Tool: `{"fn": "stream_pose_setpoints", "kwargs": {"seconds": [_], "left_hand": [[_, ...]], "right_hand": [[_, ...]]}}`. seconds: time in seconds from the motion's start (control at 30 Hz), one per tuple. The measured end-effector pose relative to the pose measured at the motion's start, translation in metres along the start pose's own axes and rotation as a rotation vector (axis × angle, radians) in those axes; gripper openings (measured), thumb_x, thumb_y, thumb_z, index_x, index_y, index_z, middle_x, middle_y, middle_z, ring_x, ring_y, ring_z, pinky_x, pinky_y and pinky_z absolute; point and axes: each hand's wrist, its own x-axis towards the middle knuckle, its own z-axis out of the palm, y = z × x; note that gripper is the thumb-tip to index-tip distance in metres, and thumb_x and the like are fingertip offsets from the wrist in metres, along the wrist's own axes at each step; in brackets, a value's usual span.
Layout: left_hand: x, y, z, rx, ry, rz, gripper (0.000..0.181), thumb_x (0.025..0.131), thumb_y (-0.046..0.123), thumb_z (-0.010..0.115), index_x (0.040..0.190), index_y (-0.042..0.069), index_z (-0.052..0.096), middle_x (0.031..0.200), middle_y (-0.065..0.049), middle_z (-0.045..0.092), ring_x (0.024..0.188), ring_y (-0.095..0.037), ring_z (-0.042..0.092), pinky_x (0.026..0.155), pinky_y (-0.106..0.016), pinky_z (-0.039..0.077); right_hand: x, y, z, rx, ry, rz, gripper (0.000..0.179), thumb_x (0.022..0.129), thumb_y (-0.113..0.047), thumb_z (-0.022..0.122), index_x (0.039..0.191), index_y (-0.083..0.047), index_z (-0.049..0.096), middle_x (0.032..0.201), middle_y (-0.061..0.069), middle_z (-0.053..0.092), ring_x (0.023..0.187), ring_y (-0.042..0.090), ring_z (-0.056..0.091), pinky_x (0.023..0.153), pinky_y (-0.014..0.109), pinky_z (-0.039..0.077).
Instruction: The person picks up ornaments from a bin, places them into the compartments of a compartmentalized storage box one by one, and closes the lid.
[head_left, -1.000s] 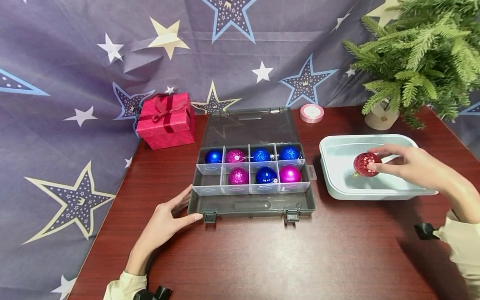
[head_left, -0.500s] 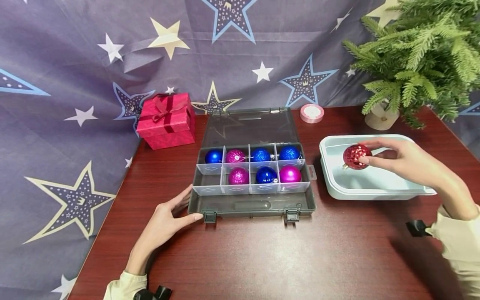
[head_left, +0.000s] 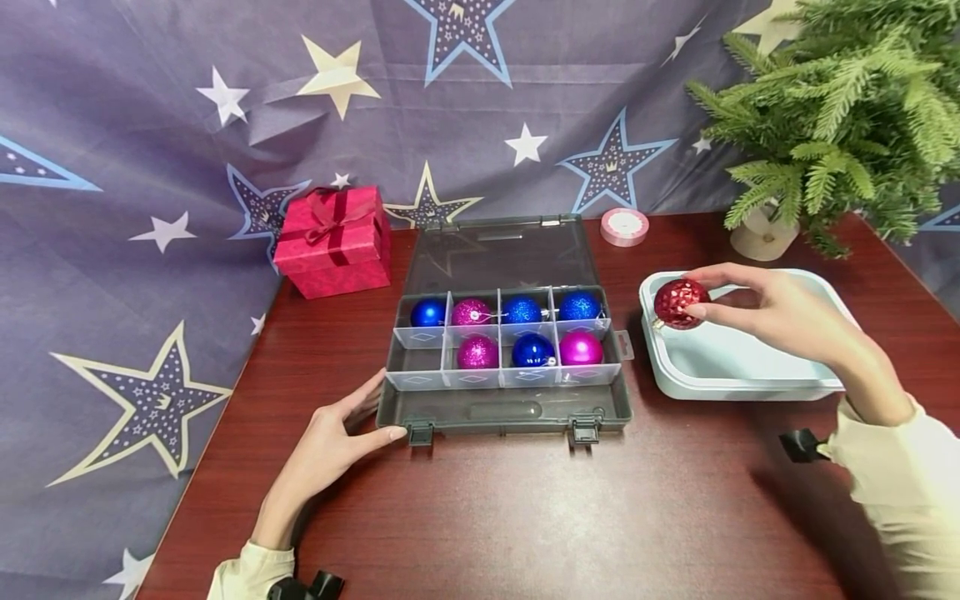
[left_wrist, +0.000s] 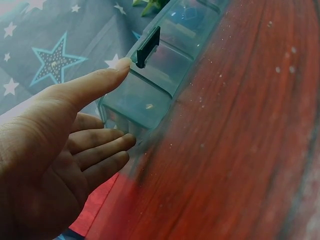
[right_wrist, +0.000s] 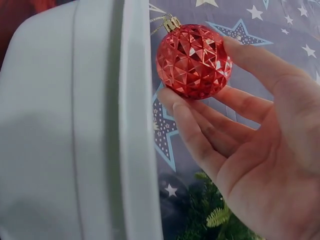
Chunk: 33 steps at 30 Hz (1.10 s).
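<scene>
My right hand (head_left: 783, 321) pinches a red faceted Christmas ball (head_left: 681, 304) between thumb and fingers. The ball, with its gold cap (right_wrist: 171, 22), is above the left end of the pale blue tub (head_left: 738, 385). At the near left corner of the clear grey divided box (head_left: 502, 408), my left hand (head_left: 330, 446) rests with its thumb along the front edge near a latch (left_wrist: 147, 47) and its extended fingers at the side. Blue and magenta balls fill all compartments but the front left one (head_left: 414, 360). The box's lid (head_left: 502, 254) lies back, open.
A red gift box (head_left: 333, 242) with a bow stands at the back left of the table (head_left: 480, 517). Behind the tub is a small artificial fir tree (head_left: 840, 125). A roll of pink ribbon (head_left: 624, 227) lies near the star-patterned cloth (head_left: 525, 100).
My right hand has moved left with the red ball, from over the tub's middle to over its left rim. The left hand and the divided box stay in place.
</scene>
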Motion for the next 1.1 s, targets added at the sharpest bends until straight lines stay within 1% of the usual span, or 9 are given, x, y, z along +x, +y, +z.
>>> {"fn": "stream_pose_setpoints", "kwargs": {"seconds": [0.1, 0.2, 0.27, 0.47, 0.57, 0.67, 0.73, 0.87, 1.1], "left_hand": [[0.000, 0.001, 0.000, 0.003, 0.000, -0.005, 0.082, 0.087, 0.028, 0.088, 0.157, 0.018, 0.047, 0.136, -0.006, 0.067, 0.125, -0.020, 0.063, 0.099, -0.012, 0.043], [0.000, 0.001, 0.000, 0.004, -0.001, -0.008, 0.082, 0.087, 0.029, 0.088, 0.157, 0.018, 0.047, 0.136, -0.006, 0.067, 0.125, -0.020, 0.063, 0.099, -0.012, 0.043], [0.001, 0.001, 0.000, 0.006, -0.002, -0.005, 0.082, 0.087, 0.029, 0.087, 0.157, 0.018, 0.047, 0.136, -0.006, 0.067, 0.125, -0.020, 0.063, 0.099, -0.012, 0.043], [0.000, 0.001, 0.000, -0.001, 0.000, -0.002, 0.082, 0.086, 0.028, 0.088, 0.157, 0.018, 0.047, 0.136, -0.006, 0.066, 0.125, -0.020, 0.062, 0.100, -0.013, 0.044], [0.000, 0.001, 0.000, -0.006, -0.001, -0.001, 0.082, 0.086, 0.028, 0.088, 0.157, 0.018, 0.047, 0.136, -0.006, 0.066, 0.125, -0.020, 0.062, 0.100, -0.013, 0.044], [0.000, 0.001, 0.000, -0.011, -0.002, -0.002, 0.083, 0.086, 0.027, 0.088, 0.157, 0.017, 0.047, 0.136, -0.006, 0.066, 0.125, -0.020, 0.062, 0.100, -0.013, 0.044], [0.000, 0.001, 0.000, -0.011, -0.003, -0.004, 0.083, 0.086, 0.027, 0.088, 0.157, 0.017, 0.047, 0.136, -0.006, 0.066, 0.125, -0.020, 0.062, 0.100, -0.014, 0.044], [0.000, 0.001, 0.000, -0.008, -0.005, -0.009, 0.083, 0.087, 0.028, 0.087, 0.158, 0.017, 0.046, 0.136, -0.006, 0.066, 0.126, -0.021, 0.062, 0.100, -0.014, 0.044], [0.000, 0.001, 0.000, 0.002, -0.002, -0.006, 0.083, 0.087, 0.029, 0.087, 0.158, 0.017, 0.046, 0.136, -0.006, 0.066, 0.125, -0.021, 0.062, 0.100, -0.014, 0.044]], "right_hand": [[0.005, -0.004, 0.005, 0.051, -0.023, -0.003, 0.036, 0.097, -0.017, 0.076, 0.132, -0.019, 0.070, 0.118, 0.002, 0.072, 0.089, 0.003, 0.069, 0.075, 0.013, 0.047], [0.010, -0.008, 0.010, 0.109, -0.042, -0.032, 0.037, 0.097, -0.010, 0.074, 0.134, -0.014, 0.069, 0.119, 0.005, 0.071, 0.089, 0.005, 0.070, 0.077, 0.014, 0.049], [0.014, -0.011, 0.013, 0.135, -0.054, -0.052, 0.038, 0.097, -0.009, 0.074, 0.135, -0.012, 0.068, 0.119, 0.007, 0.071, 0.090, 0.006, 0.071, 0.078, 0.013, 0.049], [0.023, -0.019, 0.021, 0.121, -0.074, -0.066, 0.041, 0.098, -0.014, 0.074, 0.137, -0.011, 0.066, 0.124, 0.012, 0.069, 0.093, 0.004, 0.069, 0.078, 0.013, 0.048], [0.028, -0.023, 0.026, 0.129, -0.093, -0.084, 0.042, 0.098, -0.015, 0.074, 0.138, -0.009, 0.065, 0.124, 0.014, 0.068, 0.093, 0.007, 0.070, 0.079, 0.014, 0.049], [0.033, -0.027, 0.032, 0.145, -0.100, -0.106, 0.042, 0.098, -0.016, 0.074, 0.138, -0.009, 0.065, 0.124, 0.013, 0.069, 0.095, 0.009, 0.070, 0.081, 0.014, 0.048], [0.036, -0.031, 0.036, 0.161, -0.106, -0.132, 0.041, 0.098, -0.015, 0.074, 0.138, -0.008, 0.066, 0.123, 0.012, 0.070, 0.097, 0.010, 0.069, 0.083, 0.014, 0.049], [0.043, -0.034, 0.045, 0.204, -0.117, -0.172, 0.039, 0.098, -0.012, 0.073, 0.136, -0.007, 0.067, 0.118, 0.011, 0.071, 0.095, 0.013, 0.069, 0.082, 0.015, 0.049], [0.054, -0.041, 0.057, 0.288, -0.179, -0.171, 0.040, 0.099, -0.011, 0.072, 0.137, -0.002, 0.064, 0.117, 0.013, 0.073, 0.095, 0.017, 0.072, 0.083, 0.020, 0.054]]}}
